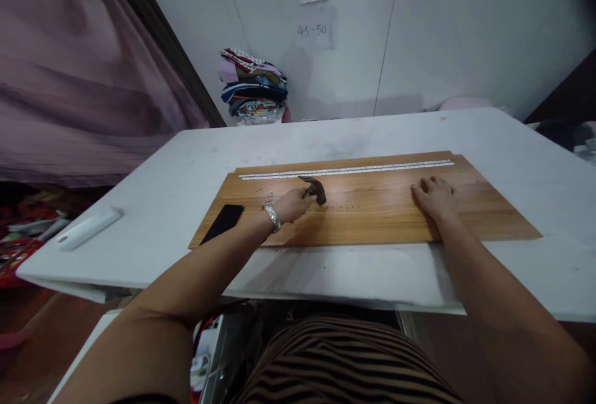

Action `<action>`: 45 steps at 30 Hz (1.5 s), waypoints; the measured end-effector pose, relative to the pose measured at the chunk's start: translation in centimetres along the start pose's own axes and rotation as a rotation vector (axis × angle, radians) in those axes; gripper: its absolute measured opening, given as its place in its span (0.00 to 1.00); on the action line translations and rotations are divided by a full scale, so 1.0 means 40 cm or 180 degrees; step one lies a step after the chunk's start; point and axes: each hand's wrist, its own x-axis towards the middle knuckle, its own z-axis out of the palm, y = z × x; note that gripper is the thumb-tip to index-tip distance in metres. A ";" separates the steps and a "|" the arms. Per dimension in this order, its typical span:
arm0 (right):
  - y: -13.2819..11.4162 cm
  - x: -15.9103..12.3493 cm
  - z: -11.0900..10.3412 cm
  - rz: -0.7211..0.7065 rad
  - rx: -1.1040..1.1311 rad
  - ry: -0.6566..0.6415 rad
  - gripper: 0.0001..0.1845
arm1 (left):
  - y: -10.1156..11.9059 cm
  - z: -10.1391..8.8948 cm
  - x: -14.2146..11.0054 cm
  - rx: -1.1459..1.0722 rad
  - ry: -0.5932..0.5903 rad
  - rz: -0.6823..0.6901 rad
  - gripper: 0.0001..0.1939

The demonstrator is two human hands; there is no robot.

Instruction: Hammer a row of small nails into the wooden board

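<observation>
My left hand [298, 204] is wrapped round a claw hammer [317, 190], close to its dark metal head. The hammer is just above a wooden board [382, 224] that lies on the table. Along the board near the hammer runs a row of small dark marks [347, 207], nail heads or holes; I cannot tell which. A few loose nails [269, 199] lie to the left of my left wrist. My right hand [435, 196] rests on the right part of the board, fingers spread and holding nothing.
Two long white measuring strips [349, 170] run along the board's far side. A black phone [223, 223] lies at its left end. The white table [162, 187] bears a long white object [90, 228] at left. Folded cloths [255, 84] are stacked beyond the table, by the wall.
</observation>
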 end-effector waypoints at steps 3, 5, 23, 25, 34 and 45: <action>-0.001 0.000 0.000 0.0007 0.0010 -0.0007 0.26 | -0.002 0.006 0.000 0.0086 -0.0020 -0.0030 0.18; -0.001 0.000 -0.001 0.0013 -0.0007 -0.0042 0.27 | -0.003 0.009 -0.001 0.0076 -0.0009 -0.0040 0.19; -0.004 -0.001 -0.002 0.0001 0.0047 0.0041 0.26 | -0.009 0.011 0.004 0.0041 -0.0044 -0.0012 0.19; -0.005 -0.002 -0.004 0.0004 0.0056 0.0039 0.26 | -0.011 0.012 0.005 0.0036 -0.0042 -0.0023 0.20; -0.006 -0.005 -0.005 -0.0001 0.0087 0.0038 0.26 | 0.003 -0.003 -0.008 -0.0027 0.0040 -0.0017 0.18; -0.005 -0.005 -0.005 -0.0011 0.0030 -0.0002 0.27 | -0.003 0.005 -0.006 -0.0025 -0.0023 -0.0032 0.19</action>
